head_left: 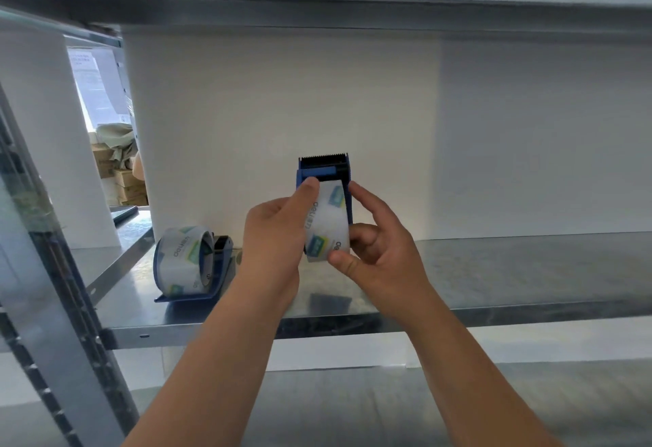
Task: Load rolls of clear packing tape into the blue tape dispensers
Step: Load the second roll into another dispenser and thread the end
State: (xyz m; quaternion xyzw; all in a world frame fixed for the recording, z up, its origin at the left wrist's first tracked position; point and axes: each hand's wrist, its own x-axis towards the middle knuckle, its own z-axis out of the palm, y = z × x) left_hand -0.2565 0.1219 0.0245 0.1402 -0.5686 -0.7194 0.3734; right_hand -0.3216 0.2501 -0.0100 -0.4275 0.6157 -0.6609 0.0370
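Note:
I hold a blue tape dispenser upright above the metal shelf, its toothed black blade at the top. A roll of clear packing tape with green and blue labels sits in it. My left hand grips the dispenser's left side, thumb pressed on the tape near the blue roller. My right hand grips the right side, thumb on the bottom of the roll. A second blue dispenser holding another clear tape roll lies on the shelf to the left.
The galvanised metal shelf has a white wall behind it and another shelf board close overhead. A steel upright post stands at the left. Cardboard boxes are stacked in the background gap at left.

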